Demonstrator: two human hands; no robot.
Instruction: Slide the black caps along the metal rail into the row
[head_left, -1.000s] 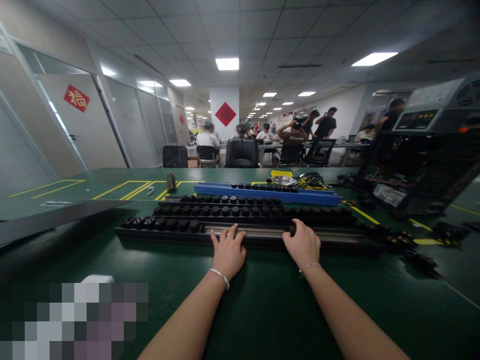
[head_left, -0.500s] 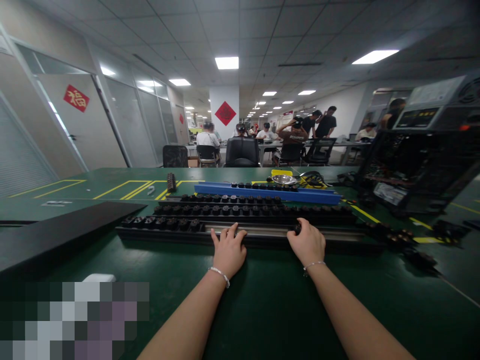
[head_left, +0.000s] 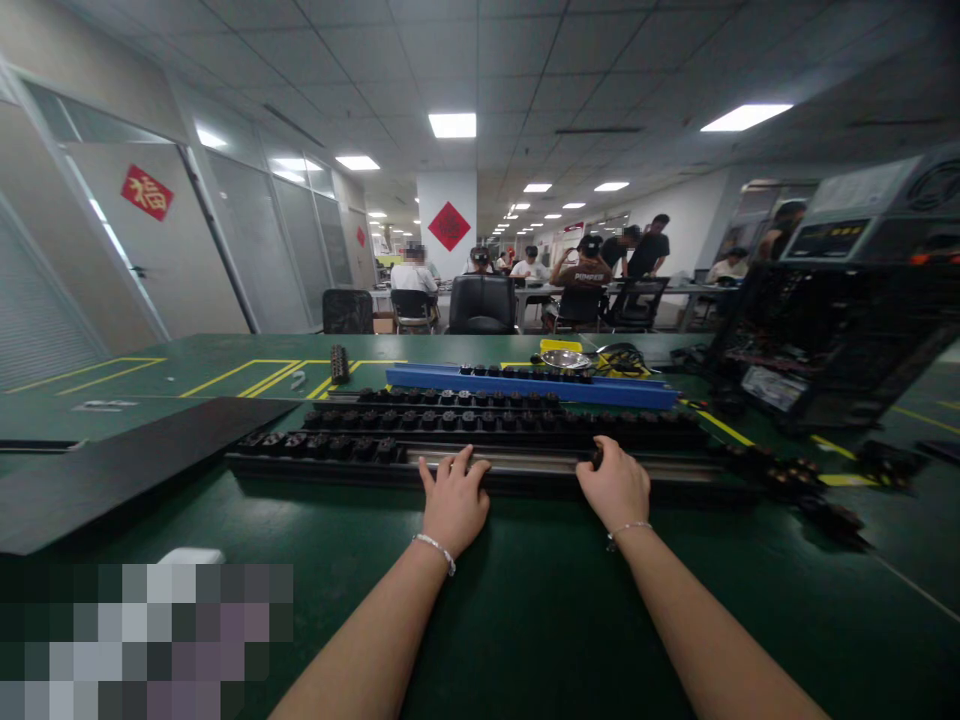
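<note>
My left hand (head_left: 455, 505) rests on the nearest long black rail (head_left: 307, 468), its fingers spread across the bare metal channel. Farther right along that rail, my right hand (head_left: 616, 482) is closed, with thumb and fingers around a small black part (head_left: 597, 458) that they mostly hide. Black knob-like modules (head_left: 330, 446) sit side by side in the rail's left end. Behind it lies a second black rail holding a row of similar modules (head_left: 465, 421).
A blue rail (head_left: 525, 387) lies farther back, near a metal bowl (head_left: 566, 358). Loose black parts (head_left: 787, 470) are at the right, below an open computer case (head_left: 795, 340). A black flat panel (head_left: 142, 460) lies at the left. Several people sit or stand beyond the table.
The view has shifted very slightly. Both hands keep nearly the same positions on the rail, with the right hand still closed around the small black part.
</note>
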